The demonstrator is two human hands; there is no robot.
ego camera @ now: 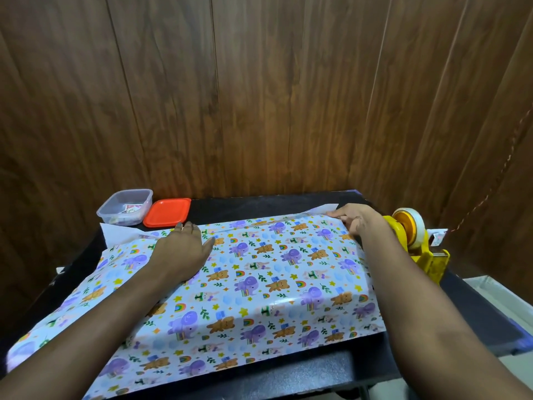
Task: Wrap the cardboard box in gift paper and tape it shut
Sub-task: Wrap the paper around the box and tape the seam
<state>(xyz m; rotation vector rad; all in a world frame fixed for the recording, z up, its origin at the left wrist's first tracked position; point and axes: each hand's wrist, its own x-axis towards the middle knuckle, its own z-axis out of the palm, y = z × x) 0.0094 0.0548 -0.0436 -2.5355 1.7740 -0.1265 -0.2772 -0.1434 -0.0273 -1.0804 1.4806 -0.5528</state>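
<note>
The dark surface (259, 203) carries the gift paper (259, 284), folded over the hidden cardboard box. The left hand (184, 249) presses flat with fingers spread. The right hand (360, 220) is on the far seam, pinching or pressing, I cannot tell. The seam likely needs tape next, from the tape dispenser (412, 235) alongside.

The gift paper (245, 284) is glossy, catching glare. It lies on a matt black worktop (259, 204). Clear plastic container (125, 207), shiny red plastic lid (167, 212), yellow plastic tape dispenser (418, 243), grained wood wall panels (259, 96).
</note>
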